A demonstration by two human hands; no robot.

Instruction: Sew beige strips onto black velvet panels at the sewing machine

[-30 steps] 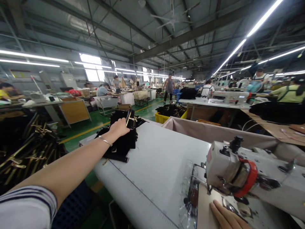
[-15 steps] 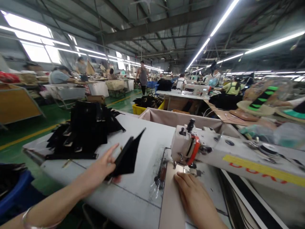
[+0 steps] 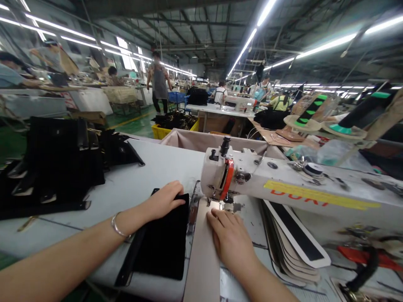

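A black fabric panel (image 3: 163,247) lies on the white table, with a dark strip along its left side. My left hand (image 3: 165,200) is at the panel's far edge, thumb on top and fingers curled over the edge. Just right of the panel, a long beige strip (image 3: 201,256) runs up to the sewing machine head (image 3: 217,174). My right hand (image 3: 231,237) lies flat on the strip and machine bed close to the presser foot, its fingers extended. The needle area is small and partly hidden.
Black pieces (image 3: 63,155) are piled on the table's left. Right of my right hand is a stack of rounded strips (image 3: 302,239). Behind the table stand a yellow crate (image 3: 162,131) of dark pieces and a beige cloth bin (image 3: 189,140). A person in an apron (image 3: 159,84) is beyond.
My left hand has moved right, bringing the black panel from raised and tilted to flat beside the beige strip. My right hand stays near the presser foot. The view has shifted.
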